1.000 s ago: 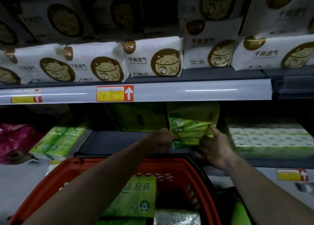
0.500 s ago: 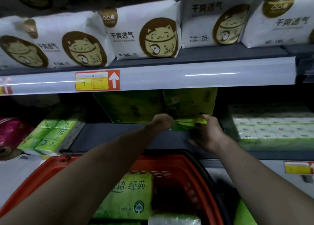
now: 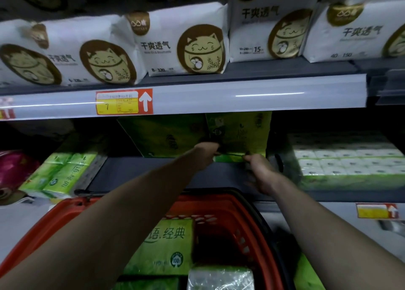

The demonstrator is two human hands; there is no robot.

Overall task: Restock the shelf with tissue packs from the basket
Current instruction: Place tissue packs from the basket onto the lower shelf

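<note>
A green tissue pack (image 3: pixel 241 134) stands upright deep on the dark lower shelf (image 3: pixel 166 173), next to another green pack (image 3: pixel 166 136) on its left. My left hand (image 3: pixel 206 152) grips its lower left corner and my right hand (image 3: pixel 259 171) holds its lower right edge. Below my arms sits the red basket (image 3: pixel 236 221) with a green tissue pack (image 3: pixel 168 248) and a clear-wrapped white pack (image 3: pixel 221 277) inside.
White packs with cat logos (image 3: pixel 182 44) fill the upper shelf above a price rail (image 3: pixel 219 97). On the lower shelf, green-and-white tissue bundles lie at left (image 3: pixel 63 173) and a large multi-pack at right (image 3: pixel 350 165). A pink pack (image 3: pixel 15 169) sits far left.
Both hands have pushed the green pack upward and deeper onto the lower shelf, standing it upright at the back. The camera has moved closer to the shelves.
</note>
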